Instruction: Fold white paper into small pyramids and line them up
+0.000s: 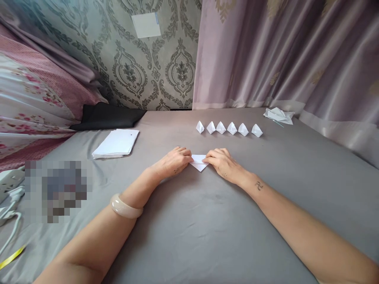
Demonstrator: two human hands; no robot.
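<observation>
A small piece of folded white paper [200, 162] lies on the grey cloth in front of me, its point turned toward me and a crease running across it. My left hand [177, 161] pinches its left corner between thumb and fingers. On the opposite corner, my right hand [223, 162] is closed in the same way. Both hands rest low at the surface. Beyond them stands a row of several small folded paper shapes [220, 127], each pointed at the top.
At the left sits a stack of white paper sheets [116, 142], with a black cloth [108, 115] behind it. More folded paper [278, 115] lies at the far right by the curtain [242, 51]. A power strip [10, 179] with cords and a yellow strip [12, 257] are at the left edge.
</observation>
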